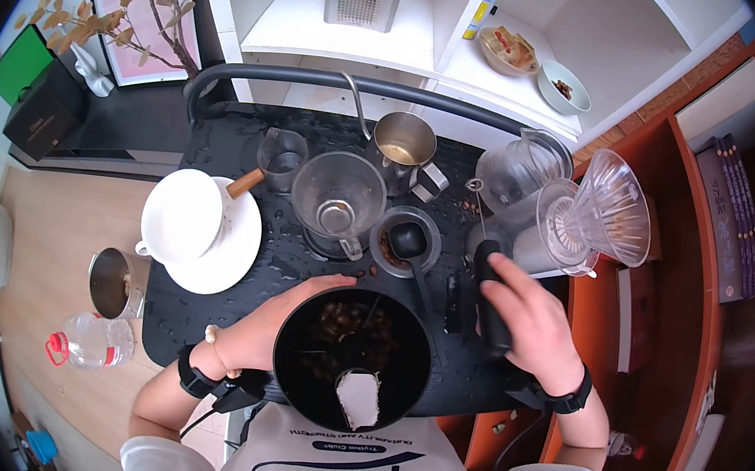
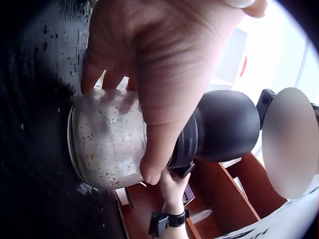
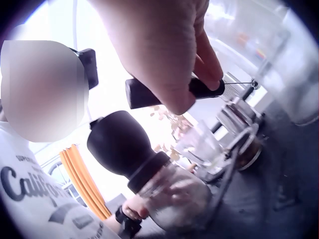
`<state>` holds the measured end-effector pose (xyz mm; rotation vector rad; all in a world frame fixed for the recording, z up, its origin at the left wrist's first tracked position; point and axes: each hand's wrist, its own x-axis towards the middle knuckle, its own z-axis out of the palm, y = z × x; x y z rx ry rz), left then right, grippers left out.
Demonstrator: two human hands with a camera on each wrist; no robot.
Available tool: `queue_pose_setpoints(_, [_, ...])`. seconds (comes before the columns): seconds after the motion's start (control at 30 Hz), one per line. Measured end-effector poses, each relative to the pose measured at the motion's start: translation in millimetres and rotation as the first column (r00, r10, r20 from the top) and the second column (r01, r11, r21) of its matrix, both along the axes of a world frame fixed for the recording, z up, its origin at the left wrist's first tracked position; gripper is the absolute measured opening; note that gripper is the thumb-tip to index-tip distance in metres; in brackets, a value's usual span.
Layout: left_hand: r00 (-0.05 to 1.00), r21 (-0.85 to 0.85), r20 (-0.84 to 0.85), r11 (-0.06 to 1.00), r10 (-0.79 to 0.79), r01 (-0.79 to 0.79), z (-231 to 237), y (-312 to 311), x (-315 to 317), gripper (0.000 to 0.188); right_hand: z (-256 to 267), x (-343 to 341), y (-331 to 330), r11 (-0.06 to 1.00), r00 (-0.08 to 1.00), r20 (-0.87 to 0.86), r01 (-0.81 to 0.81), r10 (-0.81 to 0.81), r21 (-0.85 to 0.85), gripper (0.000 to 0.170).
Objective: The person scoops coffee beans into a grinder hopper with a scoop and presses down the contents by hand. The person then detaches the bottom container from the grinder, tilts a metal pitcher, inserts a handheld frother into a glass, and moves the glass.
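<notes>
A black coffee grinder (image 1: 298, 374) stands at the table's front edge, with coffee beans (image 1: 346, 320) and a white block-like piece (image 1: 357, 399) inside its open top. Its clear glass jar (image 2: 107, 144), speckled with grounds, is gripped by my left hand (image 1: 282, 313), thumb on one side and fingers on the other. My right hand (image 1: 530, 320) holds a handheld milk frother (image 3: 142, 94) by its black handle, the thin wire whisk pointing away from me, above the table's right part. Between the hands, a black scoop (image 1: 407, 239) rests in a small clear bowl (image 1: 431, 258) with beans.
Behind stand a glass dripper (image 1: 313, 187), small glass pitcher (image 1: 283, 157) and steel gooseneck kettle (image 1: 407, 133). A white cup (image 1: 179, 215) and plate (image 1: 243, 249) sit left; a clear ribbed dripper (image 1: 615, 205) and glass server (image 1: 504, 171) right. Wet drops dot the black table (image 1: 193, 322).
</notes>
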<state>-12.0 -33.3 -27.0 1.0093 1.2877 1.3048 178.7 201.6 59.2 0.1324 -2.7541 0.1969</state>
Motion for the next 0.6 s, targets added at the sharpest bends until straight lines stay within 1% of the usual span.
queue_pose_setpoints(0.03, [0.999,-0.011,0.047,1.000,0.003,-0.002,0,-1,0,0.076,4,-2,-2,0.995,0.987,-0.158,-0.029,0.014,-0.094,0.045])
queue_pose_setpoints(0.07, [0.999,-0.011,0.046,1.000,0.004,-0.003,0,-1,-2,0.076,11,-5,-6,0.986,0.964,-0.264,-0.051,0.007,-0.161,0.046])
queue_pose_setpoints(0.1, [0.998,-0.009,0.019,0.998,-0.057,0.057,-2,-2,-5,0.076,16,-9,-9,0.971,0.930,-0.367,-0.080,-0.008,-0.225,0.047])
queue_pose_setpoints(0.13, [0.993,-0.009,-0.009,0.993,-0.118,0.118,-3,-2,-7,0.077,14,-15,-7,0.932,0.893,-0.451,-0.159,-0.006,-0.326,0.052])
queue_pose_setpoints(0.17, [0.993,-0.007,-0.010,0.993,-0.118,0.118,-1,-2,-5,0.077,11,-23,-11,0.835,0.865,-0.495,-0.218,-0.075,-0.506,0.052])
queue_pose_setpoints(0.23, [0.988,-0.089,0.153,0.996,0.003,0.011,6,-3,1,0.088,20,-47,-21,0.706,0.861,-0.503,-0.310,-0.077,-0.637,0.051])
queue_pose_setpoints(0.3, [0.991,-0.073,0.133,0.997,0.015,-0.006,3,-4,3,0.088,19,-74,-24,0.720,0.904,-0.428,-0.294,-0.005,-0.629,0.046])
queue_pose_setpoints(0.37, [0.993,-0.055,0.117,0.998,0.025,-0.019,2,-4,3,0.089,19,-97,-28,0.744,0.979,-0.201,-0.160,0.035,-0.648,0.041])
queue_pose_setpoints(0.43, [0.985,-0.098,0.170,0.995,0.015,0.001,2,-4,3,0.088,2,-121,-25,0.714,0.994,-0.105,-0.081,0.011,-0.696,0.038])
queue_pose_setpoints(0.47, [0.985,-0.098,0.169,0.995,0.016,0.000,2,-3,3,0.088,3,-126,-25,0.747,0.994,-0.113,-0.076,0.002,-0.660,0.037])
queue_pose_setpoints(0.5, [0.992,-0.059,0.122,0.998,0.014,-0.007,1,-3,3,0.088,3,-129,-25,0.747,0.993,-0.116,-0.080,0.005,-0.660,0.037])
queue_pose_setpoints(0.53, [0.997,-0.021,0.078,1.000,0.016,-0.014,0,-2,2,0.088,3,-131,-24,0.677,0.994,-0.111,-0.079,-0.004,-0.732,0.035])
queue_pose_setpoints(0.57, [0.996,-0.021,0.082,1.000,0.018,-0.017,0,-3,2,0.088,2,-132,-23,0.599,0.995,-0.101,-0.072,-0.015,-0.798,0.034])
queue_pose_setpoints(0.6, [0.997,-0.033,0.080,0.999,0.017,-0.014,0,-3,2,0.087,0,-137,-24,0.625,0.982,-0.183,-0.113,-0.048,-0.772,0.033])
